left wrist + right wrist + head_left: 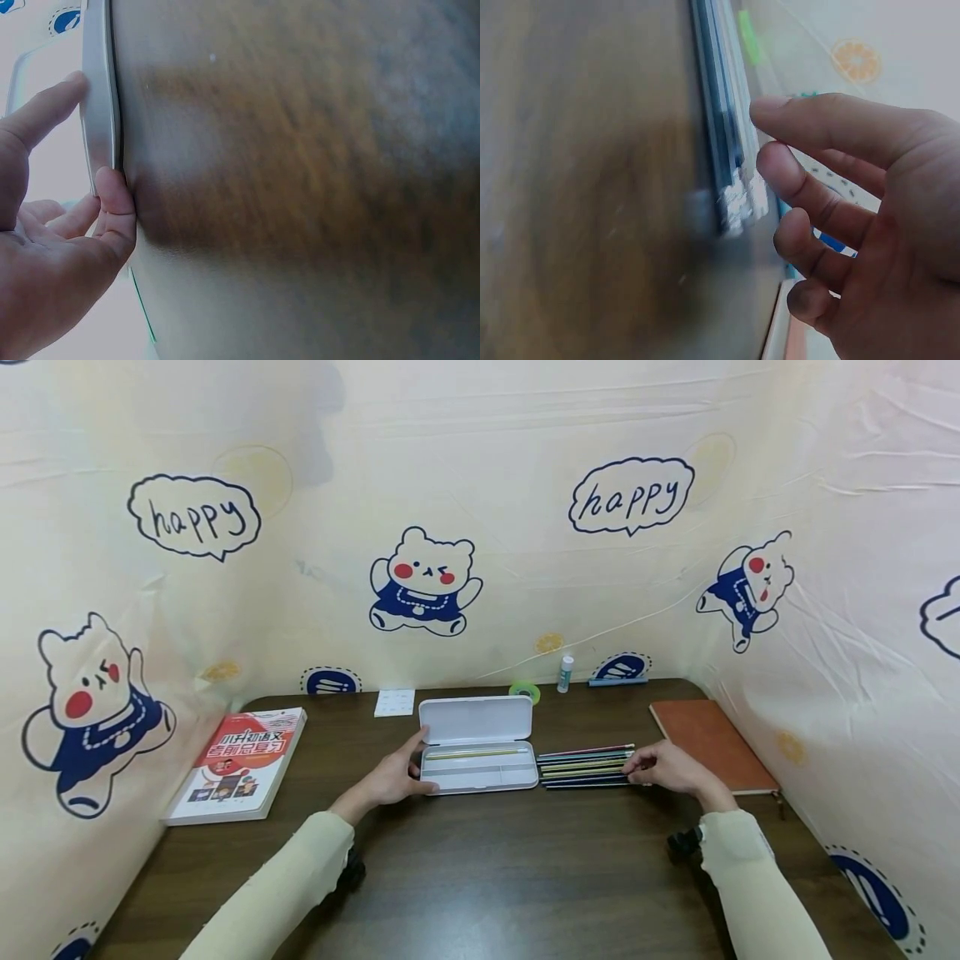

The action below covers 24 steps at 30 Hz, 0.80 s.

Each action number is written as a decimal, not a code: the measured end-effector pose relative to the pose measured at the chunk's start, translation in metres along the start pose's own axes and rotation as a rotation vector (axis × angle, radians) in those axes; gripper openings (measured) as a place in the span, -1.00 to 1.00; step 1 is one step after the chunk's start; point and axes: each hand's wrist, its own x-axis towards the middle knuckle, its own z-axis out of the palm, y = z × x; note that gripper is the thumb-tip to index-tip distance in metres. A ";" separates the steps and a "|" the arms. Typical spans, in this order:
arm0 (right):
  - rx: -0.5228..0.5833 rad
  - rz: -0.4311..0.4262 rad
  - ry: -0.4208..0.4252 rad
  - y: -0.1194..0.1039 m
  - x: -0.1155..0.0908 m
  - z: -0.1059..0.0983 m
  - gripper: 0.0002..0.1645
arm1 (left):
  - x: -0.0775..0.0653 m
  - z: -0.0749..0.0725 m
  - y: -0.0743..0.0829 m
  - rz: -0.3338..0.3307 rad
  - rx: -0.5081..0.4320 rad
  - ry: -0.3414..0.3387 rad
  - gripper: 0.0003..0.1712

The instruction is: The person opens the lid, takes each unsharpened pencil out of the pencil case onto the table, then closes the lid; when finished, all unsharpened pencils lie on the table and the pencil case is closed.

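A white pencil case (pixel 480 768) lies on the table with its lid (pixel 476 720) folded back. One pencil (pixel 477 753) rests along its rear compartment. My left hand (pixel 393 777) grips the case's left end, thumb at the front corner; in the left wrist view, fingers press against the case's edge (pixel 97 97). To the right of the case, several pencils (pixel 585 767) lie side by side in a row. My right hand (pixel 667 768) is over their right ends, fingers loosely bent. From the right wrist, thumb and fingertips appear right beside the pencils (pixel 724 112), with nothing seen between them.
A red and white book (pixel 240 760) lies at the left, a brown notebook (pixel 712 743) at the right. Along the back are a white paper (pixel 394 702), green tape (pixel 525 691), a glue stick (pixel 566 674) and a blue pen-like stick (pixel 618 682). Printed cloth (pixel 525 443) surrounds the table.
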 end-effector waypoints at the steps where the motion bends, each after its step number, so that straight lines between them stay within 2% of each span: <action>1: 0.003 0.008 0.002 -0.003 0.001 0.000 -0.90 | 0.000 0.000 0.000 0.002 0.000 0.000 0.29; 4: 0.014 0.026 0.015 -0.012 0.006 -0.001 -0.85 | 0.000 0.000 0.001 -0.003 -0.007 0.001 0.29; 12: 0.008 -0.054 0.066 -0.048 0.025 0.003 -0.81 | 0.000 0.000 0.001 0.002 -0.008 0.005 0.28; 24: 0.032 -0.200 0.036 -0.091 0.064 0.027 -0.73 | 0.003 0.001 -0.001 0.005 0.008 0.010 0.30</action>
